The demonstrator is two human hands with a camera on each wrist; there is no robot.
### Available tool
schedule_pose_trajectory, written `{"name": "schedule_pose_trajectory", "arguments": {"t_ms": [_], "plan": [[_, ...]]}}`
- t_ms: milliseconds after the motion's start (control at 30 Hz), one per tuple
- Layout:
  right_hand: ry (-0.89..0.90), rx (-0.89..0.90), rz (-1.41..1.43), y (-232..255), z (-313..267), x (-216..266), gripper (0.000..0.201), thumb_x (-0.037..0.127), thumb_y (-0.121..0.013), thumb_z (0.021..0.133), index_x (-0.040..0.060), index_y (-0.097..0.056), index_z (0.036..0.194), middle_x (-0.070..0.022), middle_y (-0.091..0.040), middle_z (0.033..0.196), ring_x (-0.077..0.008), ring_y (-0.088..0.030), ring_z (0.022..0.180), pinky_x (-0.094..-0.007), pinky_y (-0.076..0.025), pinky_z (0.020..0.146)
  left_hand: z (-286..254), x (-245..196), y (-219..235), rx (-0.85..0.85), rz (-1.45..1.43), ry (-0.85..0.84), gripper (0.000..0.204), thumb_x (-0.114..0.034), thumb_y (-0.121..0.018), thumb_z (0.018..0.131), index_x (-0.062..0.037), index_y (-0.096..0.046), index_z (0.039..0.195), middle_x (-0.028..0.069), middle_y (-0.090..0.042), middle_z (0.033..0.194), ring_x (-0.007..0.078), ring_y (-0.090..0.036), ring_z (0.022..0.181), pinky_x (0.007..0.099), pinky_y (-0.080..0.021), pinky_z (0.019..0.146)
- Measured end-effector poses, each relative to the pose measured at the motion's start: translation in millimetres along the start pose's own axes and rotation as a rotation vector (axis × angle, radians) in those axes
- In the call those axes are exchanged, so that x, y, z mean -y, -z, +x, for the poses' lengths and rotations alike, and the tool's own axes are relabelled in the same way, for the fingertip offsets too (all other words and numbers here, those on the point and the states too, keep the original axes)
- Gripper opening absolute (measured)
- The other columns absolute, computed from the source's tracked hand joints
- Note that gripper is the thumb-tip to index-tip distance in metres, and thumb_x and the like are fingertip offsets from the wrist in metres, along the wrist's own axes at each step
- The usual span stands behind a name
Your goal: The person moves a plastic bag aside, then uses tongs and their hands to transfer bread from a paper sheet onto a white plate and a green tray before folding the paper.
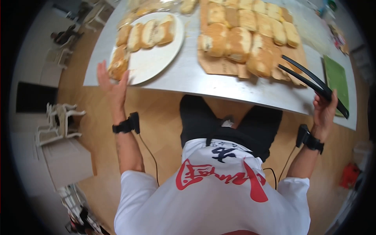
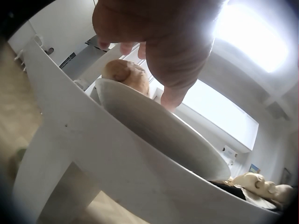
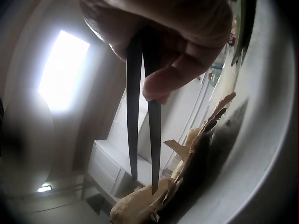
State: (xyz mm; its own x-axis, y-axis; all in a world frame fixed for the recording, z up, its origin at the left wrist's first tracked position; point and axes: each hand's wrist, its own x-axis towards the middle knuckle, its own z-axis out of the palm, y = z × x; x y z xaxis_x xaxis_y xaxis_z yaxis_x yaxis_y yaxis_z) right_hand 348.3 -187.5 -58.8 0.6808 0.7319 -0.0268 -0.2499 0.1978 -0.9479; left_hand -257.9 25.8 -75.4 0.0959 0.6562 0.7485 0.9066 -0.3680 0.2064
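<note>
My left hand [image 1: 114,89] is at the near left edge of a white oval plate [image 1: 164,58], fingers spread and nothing gripped. Between its thumb and fingers, in the head view, shows a browned bread roll [image 1: 118,62]; the left wrist view has this roll [image 2: 126,74] above the plate's rim. Several more rolls [image 1: 150,33] stand in a row across the plate. My right hand [image 1: 325,111] holds black tongs [image 1: 309,76] by the handle end. Their arms are parted with nothing between them, and the tips point at the rolls [image 1: 260,55] on brown paper [image 1: 214,67].
Rows of rolls [image 1: 248,19] cover the brown paper at the back of the white table [image 1: 188,84]. A green tray [image 1: 336,78] lies at the right edge, near the tongs. Clear plastic wrapping [image 1: 309,31] lies behind. White chairs [image 1: 60,123] stand off to the left.
</note>
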Motion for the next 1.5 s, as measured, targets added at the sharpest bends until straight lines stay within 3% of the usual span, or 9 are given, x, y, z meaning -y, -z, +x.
{"name": "schedule_pose_trajectory", "arguments": {"t_ms": [433, 567, 600, 733, 833, 967, 1167, 1367, 1500], "plan": [[-0.023, -0.052, -0.031, -32, -17, -1, 0.04, 0.039, -0.06, 0.094, -0.0009, -0.065, 0.096, -0.0157, -0.071, 0.079, -0.016, -0.068, 0.061, -0.0218, -0.055, 0.05, 13, -168, -3, 0.137, -0.311, -0.184, 0.064, -0.01, -0.07, 0.084, -0.0036, -0.043, 0.142, 0.0164, -0.043, 0.147, 0.0324, -0.036, 0.139, 0.0414, -0.028, 0.114], [-0.044, -0.065, -0.016, -37, -23, -5, 0.043, 0.041, -0.06, 0.094, -0.0016, -0.064, 0.095, -0.0156, -0.07, 0.079, -0.0167, -0.067, 0.062, -0.0236, -0.054, 0.051, 6, -204, -18, 0.21, -0.42, -0.269, 0.066, -0.003, -0.075, 0.076, -0.0052, -0.05, 0.136, 0.0122, -0.052, 0.139, 0.0324, -0.039, 0.137, 0.0414, -0.03, 0.114], [-0.049, -0.062, -0.009, -37, -23, -7, 0.044, 0.042, -0.06, 0.094, -0.0017, -0.064, 0.094, -0.0156, -0.07, 0.078, -0.0168, -0.067, 0.062, -0.0239, -0.054, 0.051, 6, -217, -21, 0.169, -0.459, -0.272, 0.046, -0.001, -0.076, 0.073, -0.0059, -0.062, 0.117, 0.0104, -0.061, 0.124, 0.0321, -0.047, 0.13, 0.0415, -0.036, 0.109], [-0.075, -0.074, 0.033, -37, -28, -19, 0.046, 0.044, -0.059, 0.094, -0.0018, -0.064, 0.093, -0.0153, -0.07, 0.079, -0.0166, -0.066, 0.061, -0.024, -0.054, 0.051, -6, -246, -29, 0.192, -0.59, -0.367, 0.016, 0.001, -0.075, 0.073, -0.0063, -0.063, 0.082, 0.0077, -0.064, 0.099, 0.0291, -0.059, 0.108, 0.0404, -0.044, 0.093], [-0.069, -0.121, 0.038, -42, -34, -21, 0.047, 0.045, -0.059, 0.094, -0.0015, -0.064, 0.092, -0.0148, -0.069, 0.078, -0.0163, -0.065, 0.061, -0.024, -0.053, 0.052, -14, -255, -34, 0.293, -0.66, -0.392, 0.018, 0.0, -0.076, 0.072, -0.0057, -0.063, 0.084, 0.0087, -0.064, 0.1, 0.0294, -0.059, 0.105, 0.0392, -0.044, 0.089], [-0.009, -0.171, -0.012, -42, -38, -23, 0.049, 0.047, -0.057, 0.094, -0.0018, -0.064, 0.091, -0.0146, -0.068, 0.076, -0.0157, -0.064, 0.06, -0.0241, -0.052, 0.052, -19, -267, -38, 0.269, -0.695, -0.366, 0.034, -0.002, -0.077, 0.071, -0.0071, -0.066, 0.103, 0.0089, -0.063, 0.107, 0.0295, -0.059, 0.104, 0.0389, -0.043, 0.091], [-0.017, -0.206, 0.009, -45, -39, -27, 0.051, 0.048, -0.056, 0.094, -0.0023, -0.064, 0.09, -0.0151, -0.069, 0.076, -0.0159, -0.064, 0.059, -0.0242, -0.052, 0.051, -10, -283, -46, 0.271, -0.623, -0.434, 0.055, -0.007, -0.079, 0.069, -0.0107, -0.062, 0.121, 0.0082, -0.057, 0.123, 0.031, -0.049, 0.12, 0.0428, -0.036, 0.1], [-0.049, -0.182, 0.079, -45, -40, -29, 0.052, 0.048, -0.055, 0.094, -0.0027, -0.064, 0.089, -0.0163, -0.068, 0.075, -0.0166, -0.064, 0.059, -0.0254, -0.053, 0.05, -8, -299, -57, 0.282, -0.463, -0.47, 0.062, -0.009, -0.078, 0.067, -0.0199, -0.06, 0.125, 0.0061, -0.051, 0.131, 0.0341, -0.038, 0.13, 0.06, -0.021, 0.109], [-0.047, -0.186, 0.083, -45, -42, -31, 0.052, 0.048, -0.055, 0.094, -0.003, -0.064, 0.089, -0.0165, -0.068, 0.075, -0.0166, -0.064, 0.059, -0.0253, -0.053, 0.051, -6, -305, -64, 0.283, -0.421, -0.492, 0.063, -0.007, -0.078, 0.067, -0.0235, -0.06, 0.125, 0.0051, -0.05, 0.13, 0.0344, -0.037, 0.131, 0.065, -0.018, 0.108]]}}
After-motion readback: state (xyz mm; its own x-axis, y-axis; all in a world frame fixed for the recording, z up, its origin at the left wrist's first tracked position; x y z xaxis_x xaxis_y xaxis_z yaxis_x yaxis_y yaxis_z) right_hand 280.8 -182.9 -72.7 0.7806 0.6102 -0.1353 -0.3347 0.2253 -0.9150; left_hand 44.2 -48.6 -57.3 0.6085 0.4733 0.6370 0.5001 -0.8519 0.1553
